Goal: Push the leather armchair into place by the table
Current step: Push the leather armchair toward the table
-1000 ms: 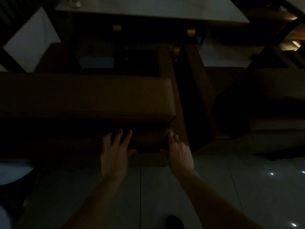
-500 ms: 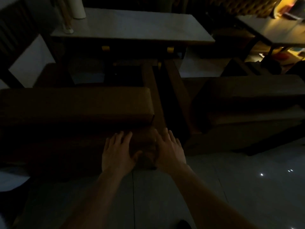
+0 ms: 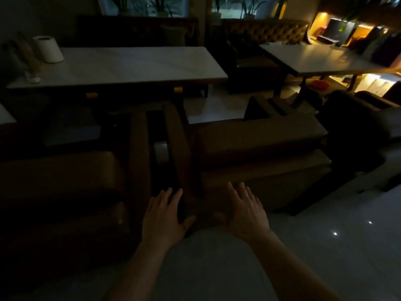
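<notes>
Both hands have slid right, off the left chair. Now the left hand (image 3: 163, 216) and right hand (image 3: 245, 211) rest flat, fingers spread, on the back of the leather armchair (image 3: 260, 153), which sits crooked beside the table (image 3: 130, 66). It likely needs pushing next.

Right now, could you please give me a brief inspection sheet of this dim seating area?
Surface: glossy tiled floor, pale table ahead.
Job's things: right armchair angled, its back toward the camera; left armchair alongside, at the table.
Clutter: white roll on the table's left end.
Grippers: left hand and right hand open, fingers spread, at the right armchair's near corner.
Cables: nothing seen.
Surroundings: second table, tufted bench.
</notes>
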Tool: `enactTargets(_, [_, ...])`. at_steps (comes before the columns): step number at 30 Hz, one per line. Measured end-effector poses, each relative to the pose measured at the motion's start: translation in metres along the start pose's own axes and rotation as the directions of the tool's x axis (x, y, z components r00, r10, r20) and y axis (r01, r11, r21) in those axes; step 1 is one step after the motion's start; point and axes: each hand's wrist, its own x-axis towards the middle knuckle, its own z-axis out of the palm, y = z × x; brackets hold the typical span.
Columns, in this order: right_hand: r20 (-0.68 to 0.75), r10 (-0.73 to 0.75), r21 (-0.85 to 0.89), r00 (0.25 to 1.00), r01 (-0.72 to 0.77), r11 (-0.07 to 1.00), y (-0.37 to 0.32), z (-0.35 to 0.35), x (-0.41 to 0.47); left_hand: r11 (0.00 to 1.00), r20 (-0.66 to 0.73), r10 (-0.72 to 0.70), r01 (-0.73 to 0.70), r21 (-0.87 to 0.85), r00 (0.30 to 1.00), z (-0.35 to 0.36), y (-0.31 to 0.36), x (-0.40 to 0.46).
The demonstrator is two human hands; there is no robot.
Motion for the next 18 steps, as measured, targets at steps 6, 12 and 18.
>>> enactTargets(6, [0.072, 0.018, -0.044, 0.997, -0.014, 0.999, 0.123, -0.041, 0.036, 0.999, -0.005, -0.034, 0.033, -0.011, 0.999, 0.052, 0.096, 0.046])
enactTargets(12, [0.122, -0.02, -0.054, 0.992, 0.027, 0.998, 0.169, -0.04, 0.085, 1.0, 0.004, -0.027, 0.027, 0.005, 1.0, 0.092, 0.141, 0.094])
enactTargets(18, [0.129, 0.011, -0.127, 0.992, 0.005, 0.992, 0.204, -0.021, 0.144, 0.996, -0.032, 0.029, -0.026, 0.087, 0.999, 0.131, 0.152, 0.154])
